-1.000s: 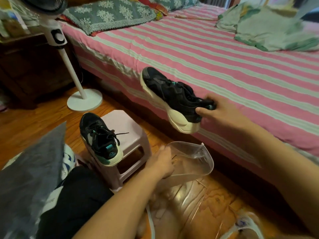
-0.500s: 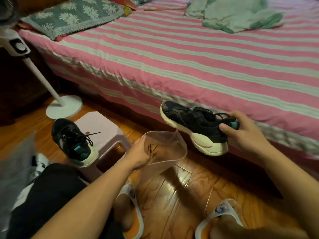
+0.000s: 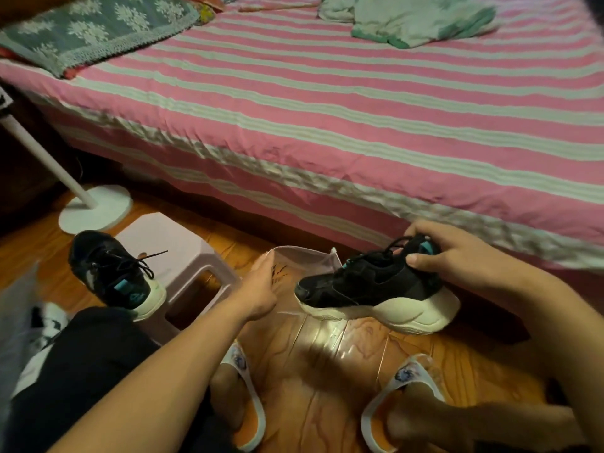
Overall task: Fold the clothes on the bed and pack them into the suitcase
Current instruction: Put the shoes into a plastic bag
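My right hand [image 3: 457, 256] grips a black sneaker [image 3: 376, 289] with a thick white sole by its heel collar, toe pointing left, just above the wooden floor. My left hand [image 3: 258, 289] holds the rim of a clear plastic bag [image 3: 304, 259] open beside the shoe's toe. The second black sneaker [image 3: 111, 273] rests on a small pink stool [image 3: 176, 243] at the left. Light green clothes [image 3: 418, 18] lie crumpled at the far side of the pink striped bed [image 3: 359, 109]. No suitcase is in view.
A white fan stand [image 3: 94, 207] rises from the floor at the left. A grey floral pillow [image 3: 91, 27] lies at the bed's head. My feet in white slippers [image 3: 248, 403] rest on the floor below the bag. A grey bag edge [image 3: 13, 322] shows at far left.
My right hand has brought the sneaker down from beside the bed edge to just in front of the bag's mouth. My left hand keeps holding the bag open. The view has tilted down.
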Demonstrator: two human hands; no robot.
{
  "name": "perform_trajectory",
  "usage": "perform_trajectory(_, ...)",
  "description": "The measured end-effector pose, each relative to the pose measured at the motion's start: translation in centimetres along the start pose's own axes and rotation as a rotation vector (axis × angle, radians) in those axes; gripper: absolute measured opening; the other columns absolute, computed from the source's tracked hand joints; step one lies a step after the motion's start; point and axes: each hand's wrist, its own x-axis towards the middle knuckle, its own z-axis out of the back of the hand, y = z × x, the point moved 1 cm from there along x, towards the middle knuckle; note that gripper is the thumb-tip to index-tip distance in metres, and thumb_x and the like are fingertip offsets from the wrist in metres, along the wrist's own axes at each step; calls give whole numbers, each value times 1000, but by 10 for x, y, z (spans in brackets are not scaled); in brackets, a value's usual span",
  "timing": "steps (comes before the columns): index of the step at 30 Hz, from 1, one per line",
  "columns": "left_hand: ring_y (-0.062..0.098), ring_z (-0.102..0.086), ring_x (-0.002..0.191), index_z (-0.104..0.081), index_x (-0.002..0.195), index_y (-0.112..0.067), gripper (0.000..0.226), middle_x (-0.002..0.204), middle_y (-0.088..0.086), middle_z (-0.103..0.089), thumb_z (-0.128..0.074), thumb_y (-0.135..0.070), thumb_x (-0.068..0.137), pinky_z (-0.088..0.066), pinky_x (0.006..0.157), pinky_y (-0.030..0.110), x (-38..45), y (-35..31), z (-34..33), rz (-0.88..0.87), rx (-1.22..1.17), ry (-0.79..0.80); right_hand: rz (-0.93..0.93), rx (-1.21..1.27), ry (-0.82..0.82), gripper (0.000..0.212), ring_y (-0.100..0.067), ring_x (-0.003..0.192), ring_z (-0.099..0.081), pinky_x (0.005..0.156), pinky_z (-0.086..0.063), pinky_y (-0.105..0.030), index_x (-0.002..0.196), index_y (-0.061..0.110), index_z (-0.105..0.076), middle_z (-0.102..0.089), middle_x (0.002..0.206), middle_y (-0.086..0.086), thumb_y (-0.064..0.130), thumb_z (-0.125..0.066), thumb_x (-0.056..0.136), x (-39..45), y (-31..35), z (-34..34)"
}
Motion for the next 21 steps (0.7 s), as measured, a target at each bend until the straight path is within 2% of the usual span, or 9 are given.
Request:
perform_trajectory(2, 18, -15, 154, -6, 163, -24, 99, 169, -6, -6, -59, 9, 87, -23, 122, 28, -6, -10, -6, -66, 85, 81, -15, -80, 17, 16, -19, 90, -63, 82, -50, -39, 93, 30, -58, -66, 91, 4, 22, -71, 92, 7, 5, -13)
perform_trajectory(4, 15, -10, 155, -5, 163, -19, 97, 169, -5, -6, -59, 7, 87, -13, 120, 19, -11, -24, -11, -131, 92, 136, -28, -121, 10, 15, -15, 88, -61, 75, -48, -31, 94, 29, -54, -65, 93, 4, 26, -69, 94, 13, 10, -33)
perform_trajectory(5, 14, -12, 155, -8, 163, -20, 98, 169, -6, -9, -62, 4, 85, -15, 120, 19, -14, -31, -13, -162, 93, 152, -41, -113, 5, 14, -15, 87, -62, 74, -48, -31, 95, 28, -53, -66, 95, 2, 27, -67, 95, 16, 12, -46)
perform_trajectory(7, 14, -22, 153, -14, 161, -31, 101, 166, -11, -18, -67, -2, 79, -28, 123, 33, -18, -39, -16, -227, 67, 169, -91, -89, 9, 13, -18, 89, -63, 76, -52, -37, 100, 27, -52, -66, 98, -2, 30, -65, 96, 19, 13, -71)
perform_trajectory(9, 13, -27, 150, -16, 158, -38, 101, 164, -14, -21, -63, -1, 77, -37, 119, 39, -25, -47, -13, -260, 40, 186, -134, -104, -15, 17, -23, 93, -63, 82, -55, -43, 105, 27, -51, -65, 102, -4, 34, -64, 96, 21, 9, -89)
perform_trajectory(13, 17, -29, 148, -7, 161, -38, 104, 165, -21, -11, -56, 5, 80, -41, 115, 39, -39, -57, 2, -244, 79, 233, -129, -233, -160, 18, -25, 100, -61, 85, -52, -41, 108, 30, -55, -66, 103, 0, 34, -66, 94, 20, 3, -97)
perform_trajectory(16, 13, -24, 150, -2, 162, -36, 103, 167, -23, -4, -55, 2, 82, -38, 117, 39, -46, -63, 8, -234, 67, 290, -3, -353, -207, 21, -22, 101, -63, 82, -50, -38, 111, 28, -58, -67, 103, 4, 37, -66, 93, 16, 8, -107)
perform_trajectory(18, 10, -20, 152, -5, 162, -35, 99, 167, -19, -8, -57, -4, 83, -33, 120, 39, -51, -72, 9, -252, 32, 303, 64, -343, -183, 20, -20, 99, -62, 80, -50, -37, 110, 29, -57, -66, 103, 6, 37, -65, 93, 15, 12, -120)
perform_trajectory(21, 14, -30, 147, -11, 160, -35, 91, 164, -16, -18, -58, -5, 89, -36, 117, 37, -62, -80, 16, -255, 61, 292, -12, -306, -208, 16, -21, 96, -62, 80, -52, -38, 106, 27, -59, -65, 99, 4, 34, -65, 94, 21, 3, -129)
